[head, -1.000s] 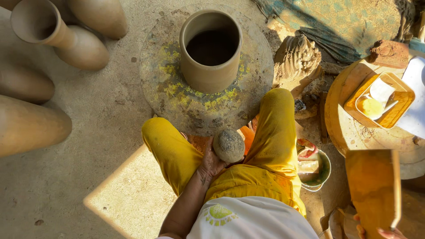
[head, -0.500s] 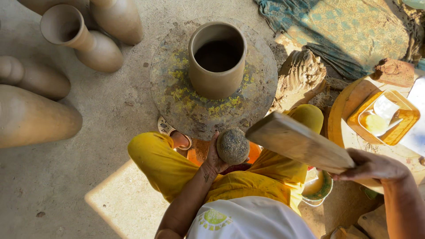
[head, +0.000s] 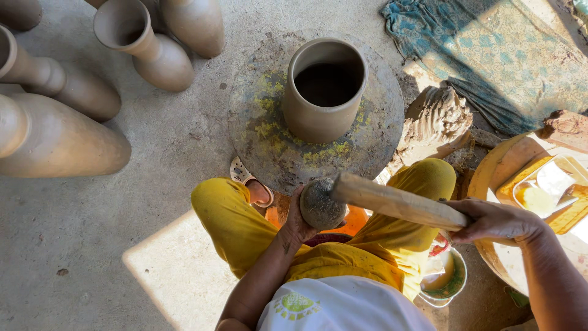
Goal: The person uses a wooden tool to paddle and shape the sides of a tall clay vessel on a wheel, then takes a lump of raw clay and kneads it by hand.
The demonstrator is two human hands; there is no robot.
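Over the concrete floor (head: 122,245), wooden paddle (head: 398,202) touches stone (head: 321,205) in left grip (head: 298,220)

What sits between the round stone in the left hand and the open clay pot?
In the head view, only the bare rim of the turntable disc separates the stone in the left hand from the pot.

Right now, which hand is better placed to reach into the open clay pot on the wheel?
Probably the left hand. It holds the round stone just below the wheel's near edge, in front of the clay pot. The right hand sits farther out, gripping the wooden paddle.
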